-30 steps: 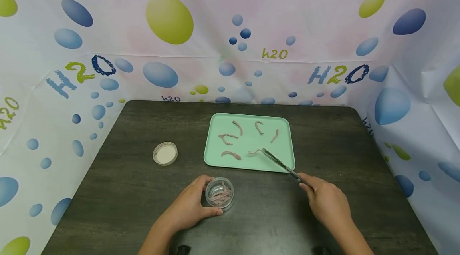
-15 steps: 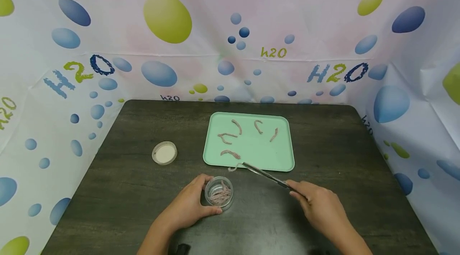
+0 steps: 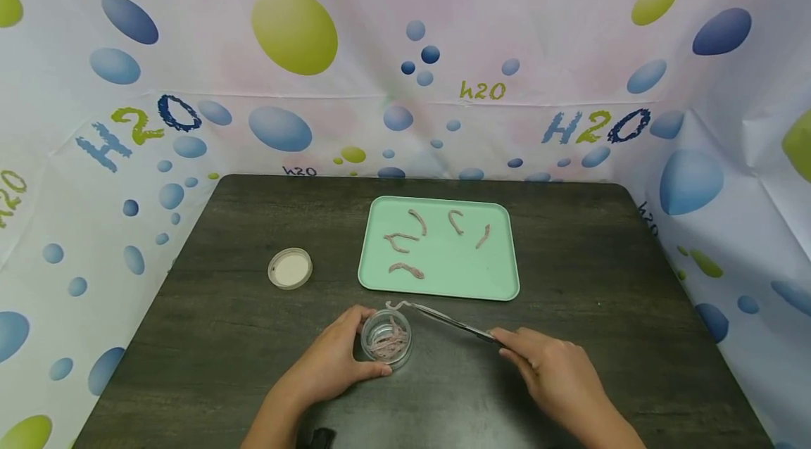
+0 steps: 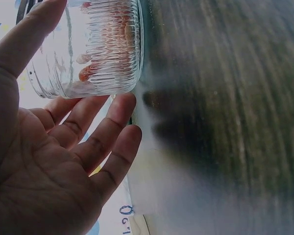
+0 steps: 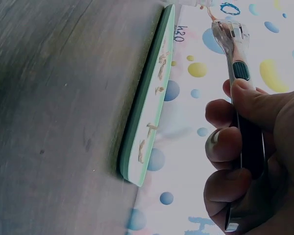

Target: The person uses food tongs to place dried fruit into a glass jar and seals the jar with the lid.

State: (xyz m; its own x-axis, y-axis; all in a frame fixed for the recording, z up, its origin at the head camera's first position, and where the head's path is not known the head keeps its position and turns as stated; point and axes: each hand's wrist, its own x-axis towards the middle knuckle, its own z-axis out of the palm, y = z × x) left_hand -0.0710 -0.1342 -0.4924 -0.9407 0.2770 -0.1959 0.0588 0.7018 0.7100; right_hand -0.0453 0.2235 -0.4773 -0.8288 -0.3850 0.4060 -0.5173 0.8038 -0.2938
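My left hand (image 3: pixel 336 359) holds a small open glass jar (image 4: pixel 108 54) upright on the table, thumb on its near side and fingers at the far side. Thin pinkish strips (image 3: pixel 389 345) lie in the jar; I cannot tell what they are made of. In my right hand (image 3: pixel 557 371) are metal tongs (image 3: pixel 453 321), gripped by a dark handle (image 5: pixel 250 142) in the right wrist view. The tips of the tongs pinch one pale curled strip (image 3: pixel 397 305), which hangs by the jar's far rim.
A mint-green tray (image 3: pixel 469 283) lies beyond the jar, with several separate pinkish strips (image 3: pixel 406 270) on it. Left of the tray is a round lid (image 3: pixel 290 269), pale inside. Patterned sheeting (image 3: pixel 355 27) encloses the dark table (image 3: pixel 222 336) at the back and sides.
My right hand has brought the tongs and the pinched strip off the tray, leftward and nearer, to the jar's far rim. The left hand and jar have stayed in place.
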